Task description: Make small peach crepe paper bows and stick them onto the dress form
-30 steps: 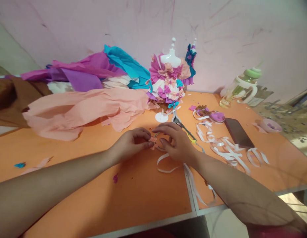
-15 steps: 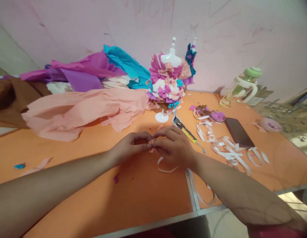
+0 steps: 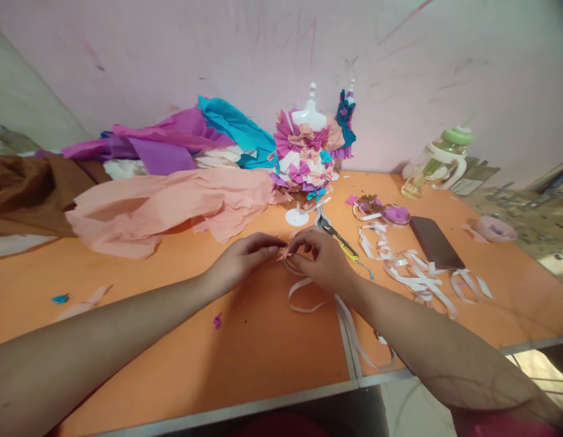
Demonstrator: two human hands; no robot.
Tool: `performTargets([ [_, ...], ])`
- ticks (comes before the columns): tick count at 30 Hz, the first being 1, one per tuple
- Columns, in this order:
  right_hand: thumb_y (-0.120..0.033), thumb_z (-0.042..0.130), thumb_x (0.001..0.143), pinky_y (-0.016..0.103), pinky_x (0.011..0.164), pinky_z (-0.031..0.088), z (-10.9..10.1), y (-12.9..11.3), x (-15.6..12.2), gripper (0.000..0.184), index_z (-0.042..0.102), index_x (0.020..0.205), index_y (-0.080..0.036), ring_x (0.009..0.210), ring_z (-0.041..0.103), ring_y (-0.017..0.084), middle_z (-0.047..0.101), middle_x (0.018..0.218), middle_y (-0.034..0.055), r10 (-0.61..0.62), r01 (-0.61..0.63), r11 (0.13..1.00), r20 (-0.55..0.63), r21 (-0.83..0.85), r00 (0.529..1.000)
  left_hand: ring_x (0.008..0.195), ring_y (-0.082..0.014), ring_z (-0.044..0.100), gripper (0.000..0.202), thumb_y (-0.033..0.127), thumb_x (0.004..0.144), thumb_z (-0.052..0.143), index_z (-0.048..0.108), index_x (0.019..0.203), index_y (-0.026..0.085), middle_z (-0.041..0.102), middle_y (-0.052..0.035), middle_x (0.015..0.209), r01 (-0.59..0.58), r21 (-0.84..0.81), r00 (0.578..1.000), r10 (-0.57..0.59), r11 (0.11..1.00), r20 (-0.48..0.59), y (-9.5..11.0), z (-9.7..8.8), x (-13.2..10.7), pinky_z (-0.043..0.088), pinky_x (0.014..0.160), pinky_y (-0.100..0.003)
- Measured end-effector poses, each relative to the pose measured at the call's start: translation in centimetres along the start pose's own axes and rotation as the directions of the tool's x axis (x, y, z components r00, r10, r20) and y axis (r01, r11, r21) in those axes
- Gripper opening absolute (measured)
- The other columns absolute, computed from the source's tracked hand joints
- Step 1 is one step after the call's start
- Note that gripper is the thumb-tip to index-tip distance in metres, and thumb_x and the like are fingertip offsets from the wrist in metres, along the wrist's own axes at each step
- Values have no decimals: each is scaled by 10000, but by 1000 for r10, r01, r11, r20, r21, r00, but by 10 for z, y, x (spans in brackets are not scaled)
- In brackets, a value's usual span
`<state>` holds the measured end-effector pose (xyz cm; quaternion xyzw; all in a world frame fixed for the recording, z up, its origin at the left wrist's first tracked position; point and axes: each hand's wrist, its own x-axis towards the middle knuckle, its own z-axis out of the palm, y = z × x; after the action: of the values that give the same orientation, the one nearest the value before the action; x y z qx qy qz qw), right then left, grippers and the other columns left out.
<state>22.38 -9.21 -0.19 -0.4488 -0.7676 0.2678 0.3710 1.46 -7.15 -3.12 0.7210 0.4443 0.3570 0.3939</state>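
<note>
Between my fingertips is a small peach crepe paper bow (image 3: 284, 254). My left hand (image 3: 245, 258) pinches its left side, thumb and fingers together. From the right, my right hand (image 3: 321, 258) pinches the same bow with curled fingers. A loop of white ribbon (image 3: 304, 309) lies on the table below my right hand. Just behind my hands stands a small white dress form (image 3: 310, 115), covered in pink, peach, purple and blue paper bows. Thread snips with a yellow part (image 3: 349, 250) lie right of my right hand.
Crumpled peach crepe paper (image 3: 172, 203) spreads at left, before purple and blue sheets (image 3: 238, 124). To the right lie tangled white ribbon (image 3: 411, 273), a dark phone (image 3: 437, 243), a bottle (image 3: 438, 161) and a small bowl (image 3: 495, 229). A second decorated form (image 3: 346, 121) stands behind.
Both hands have shifted up slightly, keeping their pinch on the peach bow, which shows more clearly now. The view has tilted and turned a little to the left.
</note>
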Motion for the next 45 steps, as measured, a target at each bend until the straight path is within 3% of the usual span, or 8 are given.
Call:
performTargets([
  [3, -380, 665, 749, 238, 586, 372, 1, -2, 0, 218, 668, 836, -180, 609, 461, 98, 591, 752, -5, 240, -252, 961, 107, 115, 965, 1137, -262, 576, 452, 482, 749, 691, 644, 1113, 219, 647, -86, 1179, -104, 84, 994, 107, 991, -35, 7, 1, -5, 446, 996, -402],
  [6, -418, 673, 728, 227, 542, 356, 5, -4, -1, 275, 647, 841, -169, 554, 442, 80, 599, 730, -10, 325, -373, 890, 210, 262, 922, 1087, -255, 589, 357, 491, 736, 710, 691, 971, 223, 663, -74, 1099, -127, 169, 990, 135, 977, -35, 15, 0, -8, 436, 995, -391],
  [13, -439, 683, 724, 229, 534, 390, 7, -8, -1, 340, 618, 936, -181, 578, 496, 96, 597, 725, -9, 347, -389, 843, 175, 373, 921, 1008, -236, 627, 329, 515, 802, 642, 714, 865, 200, 694, -78, 1034, -74, 117, 995, 81, 990, -59, 16, 2, -10, 463, 929, -356],
  [23, -428, 652, 756, 240, 565, 370, 7, -6, -2, 244, 686, 802, -190, 583, 490, 100, 625, 677, -14, 330, -336, 929, 60, 154, 942, 938, -217, 634, 300, 489, 801, 650, 692, 865, 198, 692, -58, 979, -54, 127, 995, 65, 990, -81, 16, 2, -10, 462, 878, -334],
  [32, -402, 631, 775, 246, 596, 418, 8, -6, -2, 274, 664, 967, -208, 641, 530, 111, 669, 863, 13, 309, -321, 921, 88, 221, 947, 921, -222, 631, 295, 490, 810, 625, 676, 836, 200, 691, -58, 937, -66, 113, 997, 71, 991, -40, 16, 3, -11, 468, 877, -350],
  [36, -475, 639, 777, 247, 582, 395, 7, -6, -3, 282, 684, 823, -201, 623, 520, 112, 662, 758, 5, 288, -297, 947, 88, 119, 954, 910, -223, 634, 288, 479, 800, 640, 676, 828, 195, 686, -68, 944, -77, 100, 996, 81, 992, -36, 15, 4, -11, 478, 857, -347],
  [40, -477, 634, 783, 247, 565, 390, 7, -4, -3, 287, 682, 841, -200, 598, 530, 116, 634, 681, -5, 303, -316, 938, 107, 144, 947, 918, -217, 629, 262, 449, 811, 636, 684, 840, 194, 688, -58, 941, -66, 103, 997, 69, 992, -28, 16, 4, -11, 465, 876, -347],
  [45, -430, 633, 789, 243, 584, 411, 7, -5, -3, 311, 652, 1014, -216, 647, 552, 113, 680, 894, 16, 265, -291, 935, 146, 203, 953, 899, -214, 640, 245, 435, 808, 638, 673, 837, 195, 688, -49, 913, -64, 101, 998, 65, 993, -8, 17, 6, -13, 485, 868, -343],
])
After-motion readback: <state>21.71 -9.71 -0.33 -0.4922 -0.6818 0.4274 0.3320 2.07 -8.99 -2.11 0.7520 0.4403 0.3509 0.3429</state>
